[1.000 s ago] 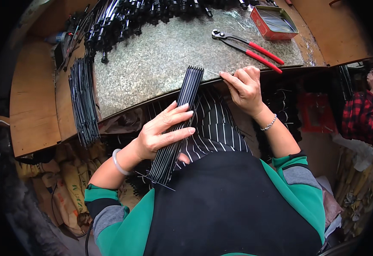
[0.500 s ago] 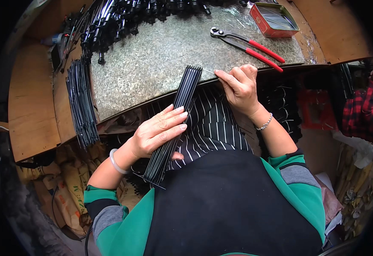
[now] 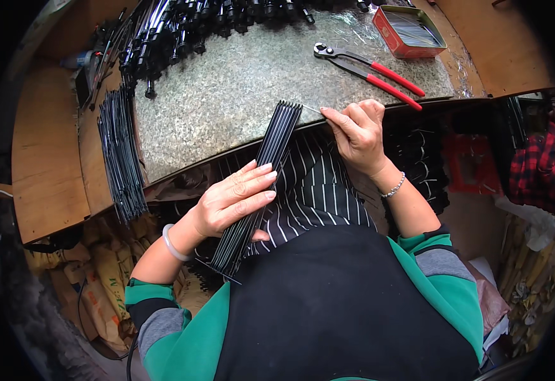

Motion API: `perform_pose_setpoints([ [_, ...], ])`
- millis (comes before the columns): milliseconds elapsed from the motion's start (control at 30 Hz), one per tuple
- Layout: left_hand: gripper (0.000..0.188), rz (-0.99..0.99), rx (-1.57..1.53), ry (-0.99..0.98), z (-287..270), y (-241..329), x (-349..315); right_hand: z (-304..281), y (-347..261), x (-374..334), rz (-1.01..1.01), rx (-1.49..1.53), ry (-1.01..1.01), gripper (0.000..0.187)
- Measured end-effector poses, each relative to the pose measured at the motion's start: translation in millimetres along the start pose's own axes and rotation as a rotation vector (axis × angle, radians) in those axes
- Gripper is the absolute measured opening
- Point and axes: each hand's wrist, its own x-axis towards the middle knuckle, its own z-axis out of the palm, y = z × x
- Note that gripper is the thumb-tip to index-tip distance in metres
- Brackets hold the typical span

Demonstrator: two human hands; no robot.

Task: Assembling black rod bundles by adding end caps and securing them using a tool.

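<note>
My left hand [image 3: 236, 198] is wrapped round a flat bundle of thin black rods [image 3: 274, 141], fingers across the top and thumb underneath. The bundle tilts up to the right, its far tips over the front edge of the grey tabletop [image 3: 207, 105]. Between the thumb and forefinger of my right hand [image 3: 360, 133] is pinched a thin pale wire [image 3: 311, 109]. That wire's other end meets the rods' tips at their right side; whether it passes through them is too small to tell.
Pincers with red handles [image 3: 379, 73] lie beyond my right hand. Behind them stands a red tin [image 3: 411, 51] holding pale wires. More black rods [image 3: 120, 152] hang over the left edge. Black pieces with shiny shafts [image 3: 201, 22] crowd the back. Striped cloth [image 3: 328, 190] covers my lap.
Little has changed. Both hands and the bundle sit very slightly lower in the picture, and the grips are the same.
</note>
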Motion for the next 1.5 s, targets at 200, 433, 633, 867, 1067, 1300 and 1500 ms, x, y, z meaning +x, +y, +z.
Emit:
perform_pose_setpoints([
  [200,0.057,0.003,-0.027,-0.009,-1,0,0,1,-3,1,-0.003,-0.005,-0.014,0.026],
  [433,0.054,-0.021,-0.052,-0.006,-1,-1,-6,5,-3,-4,-0.033,-0.02,-0.004,0.029],
  [633,0.054,0.027,-0.023,-0.058,-4,1,-4,6,-5,-3,-0.046,-0.021,-0.004,0.033],
  [867,0.055,0.012,-0.037,-0.08,-5,4,-1,5,0,-3,-0.08,0.007,-0.042,0.04],
  [1067,0.055,0.051,-0.019,-0.101,-5,4,2,12,-11,-3,-0.046,-0.075,-0.093,0.042],
  [1300,0.059,0.125,0.045,-0.066,-14,1,12,-15,-25,20,0.0,-0.029,-0.388,0.058],
  [1500,0.035,0.133,-0.264,0.274,-44,24,74,-68,-45,73,0.125,0.991,-0.653,0.077],
])
